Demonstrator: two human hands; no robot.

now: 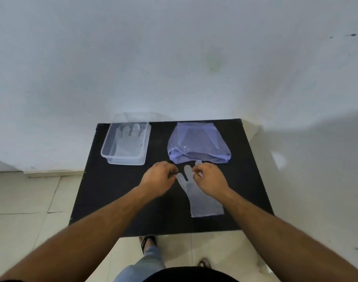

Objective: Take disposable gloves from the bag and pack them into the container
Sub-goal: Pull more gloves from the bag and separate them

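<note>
A clear disposable glove (200,197) lies flat on the black table (117,196), fingers pointing toward the bag. My left hand (158,179) pinches at the glove's left finger edge. My right hand (209,176) pinches the fingers on its right side and covers part of them. The bluish plastic bag (198,143) lies crumpled just beyond my hands, its opening toward me. At the back left stands the clear plastic container (107,147) with at least one clear glove (129,140) lying flat inside.
The container's clear lid (137,116) leans behind it against the white wall (174,58). The table's front edge is close to my feet (146,242) on the tiled floor (21,200).
</note>
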